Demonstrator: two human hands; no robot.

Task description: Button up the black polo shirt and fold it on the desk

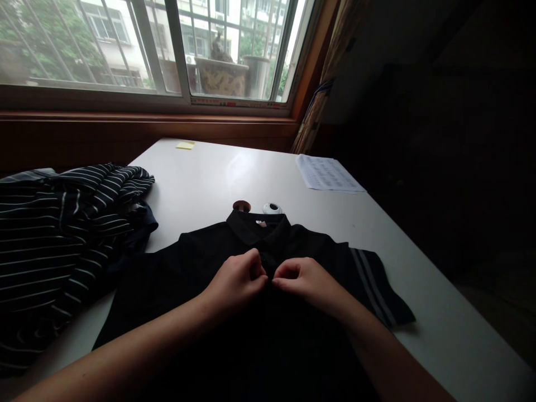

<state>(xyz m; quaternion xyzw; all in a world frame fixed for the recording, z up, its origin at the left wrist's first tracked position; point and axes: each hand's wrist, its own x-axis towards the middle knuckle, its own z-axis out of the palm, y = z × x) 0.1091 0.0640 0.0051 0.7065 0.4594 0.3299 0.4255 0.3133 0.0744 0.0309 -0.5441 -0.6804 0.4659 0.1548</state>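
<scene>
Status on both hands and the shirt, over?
Left hand, right hand: pinched at black shirt below collar. Spread on table, collar toward window. Striped garment heaped left.

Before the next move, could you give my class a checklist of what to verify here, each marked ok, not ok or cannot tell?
1. Black shirt lying on the white table: ok.
2. Collar toward the window: ok.
3. Left hand and right hand close together at the shirt front, below the collar: ok, both pinched.
4. Exact detail being pinched: cannot tell, too dark and small.
5. Striped clothing well apart from the shirt: not ok, it lies close on the left.
6. Papers off the shirt: ok.
</scene>
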